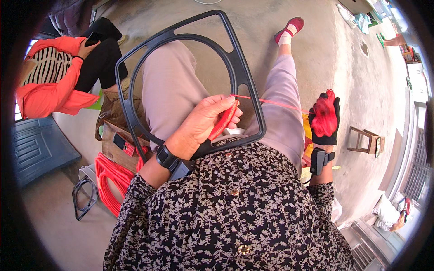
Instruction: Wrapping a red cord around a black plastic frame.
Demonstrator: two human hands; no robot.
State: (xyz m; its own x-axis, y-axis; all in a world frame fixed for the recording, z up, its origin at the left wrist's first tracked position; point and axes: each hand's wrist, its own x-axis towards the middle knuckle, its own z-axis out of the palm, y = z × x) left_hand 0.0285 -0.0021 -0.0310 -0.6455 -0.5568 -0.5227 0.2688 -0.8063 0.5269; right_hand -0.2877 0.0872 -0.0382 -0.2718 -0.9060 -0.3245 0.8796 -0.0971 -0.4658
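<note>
A black frame (pixel 236 45), squarish outside with a round ring inside, lies tilted across my lap and left thigh. My left hand (pixel 205 115) is closed on the lower right of its ring, where red cord is wound tightly in a wrapped section (pixel 224 121). Thumb and fingertips pinch at the upper end of that winding. From there a taut red strand (pixel 280 104) runs right, over the frame's outer bar, to my right hand (pixel 333 135). That hand wears a black glove and is closed around a bundle of red cord (pixel 323 118), held out to the right.
Coils of red cord (pixel 108 180) and a smaller black frame (pixel 84 198) are at the lower left, beside a wooden box (pixel 115 151) with a phone on it. A person (pixel 58 77) in a coral top sits at left. A wooden stool (pixel 365 141) stands at right.
</note>
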